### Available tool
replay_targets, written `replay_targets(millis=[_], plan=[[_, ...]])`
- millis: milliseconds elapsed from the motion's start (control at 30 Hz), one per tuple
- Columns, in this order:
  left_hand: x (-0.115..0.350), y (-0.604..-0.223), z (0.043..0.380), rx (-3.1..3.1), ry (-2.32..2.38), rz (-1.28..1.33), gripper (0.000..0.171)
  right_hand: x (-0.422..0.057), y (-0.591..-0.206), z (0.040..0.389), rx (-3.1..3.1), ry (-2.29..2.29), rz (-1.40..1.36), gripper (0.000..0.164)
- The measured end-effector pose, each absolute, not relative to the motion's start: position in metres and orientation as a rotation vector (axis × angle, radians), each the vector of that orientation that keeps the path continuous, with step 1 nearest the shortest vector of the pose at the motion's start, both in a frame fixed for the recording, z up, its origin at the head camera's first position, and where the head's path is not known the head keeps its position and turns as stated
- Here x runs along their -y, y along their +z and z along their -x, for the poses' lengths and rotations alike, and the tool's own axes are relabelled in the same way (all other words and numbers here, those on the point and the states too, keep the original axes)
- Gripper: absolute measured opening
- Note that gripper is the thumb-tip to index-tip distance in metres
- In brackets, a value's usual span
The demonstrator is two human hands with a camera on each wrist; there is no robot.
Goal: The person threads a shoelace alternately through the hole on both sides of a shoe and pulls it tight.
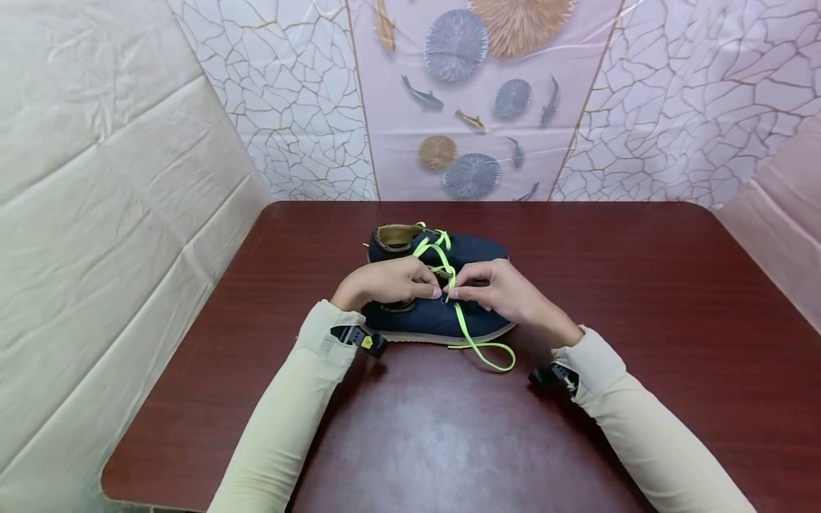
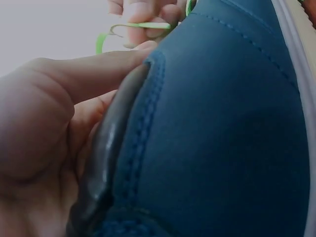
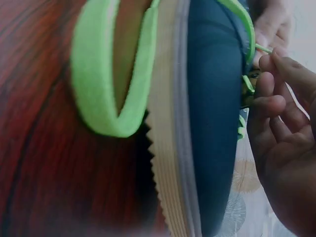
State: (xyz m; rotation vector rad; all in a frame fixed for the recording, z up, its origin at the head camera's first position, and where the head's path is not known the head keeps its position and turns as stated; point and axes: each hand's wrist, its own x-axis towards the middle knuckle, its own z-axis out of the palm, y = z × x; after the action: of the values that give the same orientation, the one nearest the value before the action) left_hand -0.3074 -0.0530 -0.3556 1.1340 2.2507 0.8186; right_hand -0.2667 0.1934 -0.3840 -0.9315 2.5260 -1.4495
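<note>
A navy shoe (image 1: 423,319) with a pale sole lies nearest me, its toe to the right. My left hand (image 1: 400,279) is over its opening and pinches the upper's edge near the eyelets; in the left wrist view the thumb (image 2: 106,71) lies along that edge, with the other fingers partly hidden behind it. From the right, my right hand (image 1: 503,288) pinches a neon green shoelace (image 1: 463,324) between thumb and fingertips, close to the left fingertips. The lace's loose length runs down over the shoe's side and loops on the table, large in the right wrist view.
Behind the near shoe stands a second navy shoe (image 1: 477,248) with green lacing (image 1: 444,239) and a tan lining. Both are on a dark red-brown wooden table (image 1: 641,285). Patterned sheeting (image 1: 308,107) hangs behind it, with pale cloth (image 1: 96,214) at the left.
</note>
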Motion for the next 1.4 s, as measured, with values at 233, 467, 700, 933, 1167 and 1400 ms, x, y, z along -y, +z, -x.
replay_targets(millis=[233,467,700,933,1167,1400], plan=[[0.05,-0.362,0.313,-2.177,0.894,-1.066,0.021,-0.194,-0.394,0.266,-2.565,-1.489,1.227,0.01],[0.053,-0.354,0.304,-2.047,1.009,-0.961,0.041,-0.198,-0.401,0.267,-2.463,-1.446,1.438,0.018],[0.061,-0.349,0.302,-1.96,1.101,-0.801,0.035,-0.193,-0.401,0.269,-2.476,-1.399,1.501,0.016],[0.058,-0.352,0.301,-2.071,1.013,-0.902,0.03,-0.19,-0.401,0.267,-2.452,-1.429,1.455,0.017],[0.053,-0.349,0.298,-2.194,0.974,-0.889,0.018,-0.191,-0.397,0.266,-2.492,-1.409,1.187,0.019],[0.054,-0.34,0.294,-2.267,0.966,-0.746,0.017,-0.193,-0.387,0.265,-2.499,-1.283,0.955,0.006]])
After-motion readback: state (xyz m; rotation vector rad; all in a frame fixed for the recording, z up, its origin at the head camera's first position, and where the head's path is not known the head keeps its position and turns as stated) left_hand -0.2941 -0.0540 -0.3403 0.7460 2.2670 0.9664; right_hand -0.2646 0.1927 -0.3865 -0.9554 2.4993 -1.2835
